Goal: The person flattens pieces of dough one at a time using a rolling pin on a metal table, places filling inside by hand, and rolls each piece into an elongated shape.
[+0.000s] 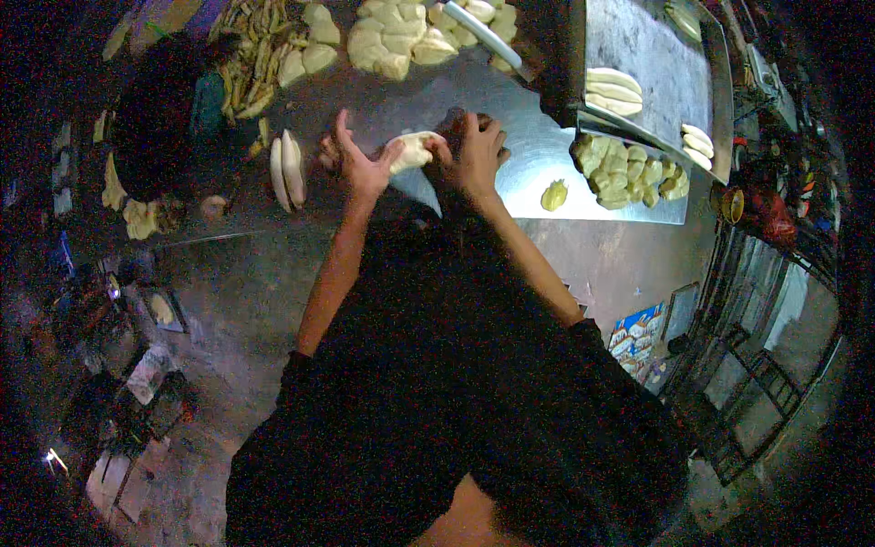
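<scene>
A pale, flattened piece of dough is between my two hands over the metal worktop. My left hand has its thumb on the dough's left end, with the other fingers stretched away to the left. At the right end, the thumb of my right hand presses the dough, its fingers bent above the worktop. Two long shaped dough rolls lie side by side left of my left hand. To the right of my right hand sits a small yellowish lump on the bright metal.
Dough portions lie heaped at the far side, near a pale rod. More dough pieces cluster at right, below a metal tray with shaped rolls. Narrow strips pile up at far left, beside a large dark shape.
</scene>
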